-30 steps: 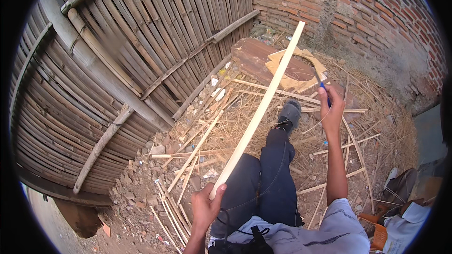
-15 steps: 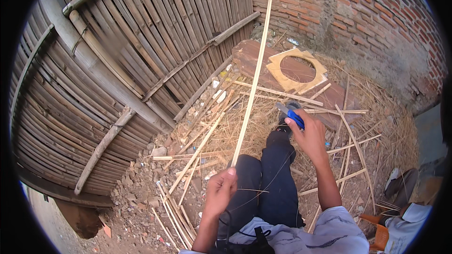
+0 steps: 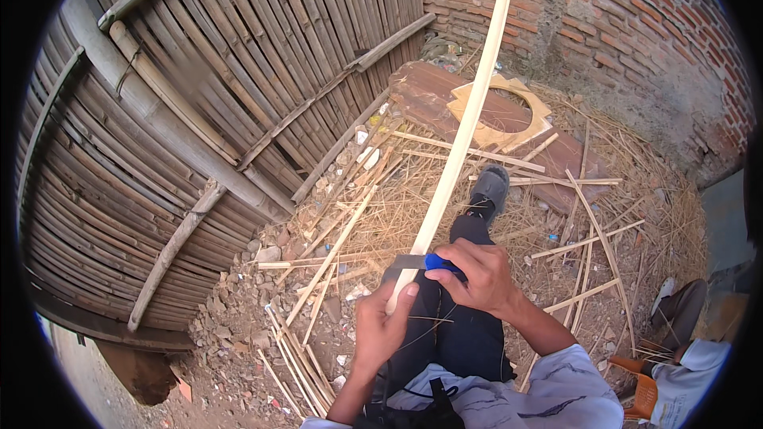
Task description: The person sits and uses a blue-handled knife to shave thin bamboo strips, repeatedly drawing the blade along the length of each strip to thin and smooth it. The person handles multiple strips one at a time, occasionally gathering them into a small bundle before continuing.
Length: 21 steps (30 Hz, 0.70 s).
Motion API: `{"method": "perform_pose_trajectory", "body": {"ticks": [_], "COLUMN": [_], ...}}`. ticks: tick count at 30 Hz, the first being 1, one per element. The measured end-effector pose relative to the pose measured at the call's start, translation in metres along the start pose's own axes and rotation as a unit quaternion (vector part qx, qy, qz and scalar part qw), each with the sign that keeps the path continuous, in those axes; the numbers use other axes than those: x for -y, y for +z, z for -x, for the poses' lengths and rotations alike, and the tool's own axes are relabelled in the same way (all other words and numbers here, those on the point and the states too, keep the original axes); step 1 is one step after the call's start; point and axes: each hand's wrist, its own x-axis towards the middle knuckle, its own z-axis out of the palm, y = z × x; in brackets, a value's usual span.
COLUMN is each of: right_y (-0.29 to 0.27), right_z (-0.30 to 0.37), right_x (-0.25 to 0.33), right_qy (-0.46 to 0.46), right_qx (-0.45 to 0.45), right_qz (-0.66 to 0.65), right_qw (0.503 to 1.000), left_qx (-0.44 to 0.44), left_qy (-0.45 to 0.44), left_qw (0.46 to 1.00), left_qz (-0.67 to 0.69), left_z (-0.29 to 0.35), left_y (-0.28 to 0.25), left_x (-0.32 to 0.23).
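A long pale bamboo strip (image 3: 461, 145) slants up and away from my lap toward the brick wall. Its near end is pinched in my left hand (image 3: 381, 324), thumb on top. My right hand (image 3: 479, 274) is wrapped round the blue handle of a knife (image 3: 410, 262). The knife's flat grey blade lies across the strip, just beyond my left thumb, touching or very close to it. Both hands are over my dark-trousered legs.
Cut bamboo strips (image 3: 298, 357) and shavings (image 3: 413, 191) litter the rubble ground. Past my shoe lies a brown board (image 3: 417, 103) with a cut-out panel (image 3: 524, 139). A bamboo fence (image 3: 238, 56) is at left, a brick wall (image 3: 620, 48) behind. Another person (image 3: 699, 373) sits at lower right beside an orange chair.
My right hand has brought the knife down and left, from above my shoe onto the strip near my left hand. The strip's far end has swung to the right.
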Motion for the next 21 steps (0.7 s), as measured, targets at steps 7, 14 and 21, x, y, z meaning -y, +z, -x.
{"method": "perform_pose_trajectory", "body": {"ticks": [7, 14, 21], "right_y": [-0.004, -0.04, -0.044], "right_z": [-0.003, -0.028, -0.013], "right_x": [-0.011, -0.087, -0.091], "right_qy": [0.034, 0.194, 0.232], "right_qx": [-0.061, -0.184, -0.176], "right_qz": [0.036, 0.059, -0.034], "right_qw": [0.997, 0.962, 0.956], "left_qx": [-0.01, 0.022, -0.001], "left_qy": [0.011, -0.036, -0.047], "left_qw": [0.997, 0.994, 0.991], "left_qz": [-0.076, -0.103, -0.125], "left_z": [0.004, 0.033, 0.036], "left_y": [-0.001, -0.018, -0.028], "left_x": [-0.006, 0.022, 0.035]}}
